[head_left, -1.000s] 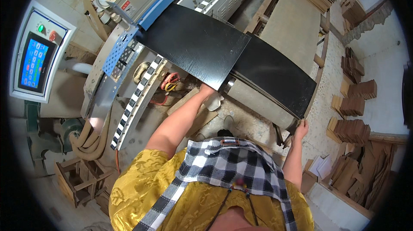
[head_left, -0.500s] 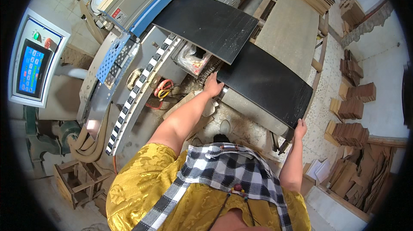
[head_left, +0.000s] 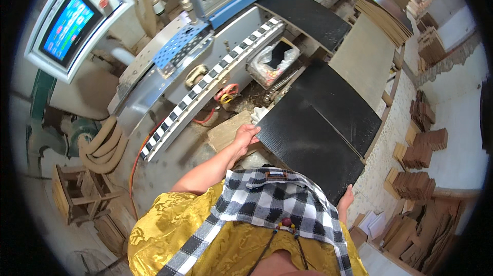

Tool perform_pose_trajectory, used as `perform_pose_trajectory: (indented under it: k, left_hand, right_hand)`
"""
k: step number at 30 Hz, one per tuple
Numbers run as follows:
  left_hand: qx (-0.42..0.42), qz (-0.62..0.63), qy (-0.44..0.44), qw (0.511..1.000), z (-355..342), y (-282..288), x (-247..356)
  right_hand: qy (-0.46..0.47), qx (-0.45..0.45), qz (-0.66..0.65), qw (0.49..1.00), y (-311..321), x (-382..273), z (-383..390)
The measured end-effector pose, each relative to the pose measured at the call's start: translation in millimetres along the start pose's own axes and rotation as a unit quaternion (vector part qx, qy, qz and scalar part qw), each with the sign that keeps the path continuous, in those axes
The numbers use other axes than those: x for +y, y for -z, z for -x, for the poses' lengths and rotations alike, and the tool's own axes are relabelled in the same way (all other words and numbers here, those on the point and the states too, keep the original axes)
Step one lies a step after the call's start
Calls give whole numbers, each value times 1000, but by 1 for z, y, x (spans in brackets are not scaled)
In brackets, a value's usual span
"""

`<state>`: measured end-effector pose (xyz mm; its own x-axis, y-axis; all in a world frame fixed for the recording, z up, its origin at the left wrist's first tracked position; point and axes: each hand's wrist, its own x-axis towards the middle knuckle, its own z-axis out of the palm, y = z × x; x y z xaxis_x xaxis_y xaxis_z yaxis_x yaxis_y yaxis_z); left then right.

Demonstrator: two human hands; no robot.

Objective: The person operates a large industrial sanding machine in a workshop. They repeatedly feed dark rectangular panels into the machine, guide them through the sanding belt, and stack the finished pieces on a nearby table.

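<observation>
A flat black board point(head_left: 300, 145) lies in front of me, drawn close to my body. My left hand point(head_left: 246, 138) grips its left edge near a corner, the fingers wrapped round it. My right hand point(head_left: 345, 201) is at the near right corner, thumb at the edge; its other fingers are mostly hidden. Just beyond, partly overlapped by the held board, lies a second black board point(head_left: 343, 105). Farther off, another black board point(head_left: 308, 17) sticks out from the blue-edged machine point(head_left: 241, 3).
A grey bench surface point(head_left: 362, 52) bears stacked brown panels point(head_left: 382, 21). At left stand a control screen point(head_left: 72, 26) and a black-and-white roller rail point(head_left: 210, 75). A plastic-lined bin point(head_left: 272, 62) sits under the machine. Brown board stacks point(head_left: 413, 183) line the right wall.
Both hands have pulled the black board toward my body, uncovering another black board behind it. My view has shifted, so the machine sits farther to the right.
</observation>
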<state>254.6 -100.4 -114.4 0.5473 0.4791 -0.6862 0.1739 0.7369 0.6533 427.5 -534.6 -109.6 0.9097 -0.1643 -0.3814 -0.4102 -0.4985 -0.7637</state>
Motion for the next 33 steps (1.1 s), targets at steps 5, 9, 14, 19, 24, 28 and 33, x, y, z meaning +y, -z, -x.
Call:
perform_pose_trajectory:
  k: [5, 9, 14, 19, 24, 28, 33]
  left_hand:
    - [36, 87, -147, 985, 55, 36, 56]
    - [57, 143, -188, 970, 81, 74, 85]
    - [83, 171, -160, 969, 89, 106, 81]
    - [82, 168, -147, 971, 109, 128, 66]
    - [83, 165, -148, 972, 144, 139, 51]
    - [88, 115, -122, 982, 163, 140, 40]
    - [113, 58, -148, 981, 156, 134, 36]
  right_hand:
    - [57, -54, -134, 988, -52, -50, 31]
    - [80, -150, -176, 970, -113, -111, 80]
    - [177, -232, -171, 941, -184, -129, 140]
    - [125, -510, -138, 840, -212, -142, 185]
    - [150, -648, -65, 744, -226, -151, 213]
    - [160, -665, -41, 728, -235, -143, 217]
    - [155, -644, -30, 749, -230, -147, 225]
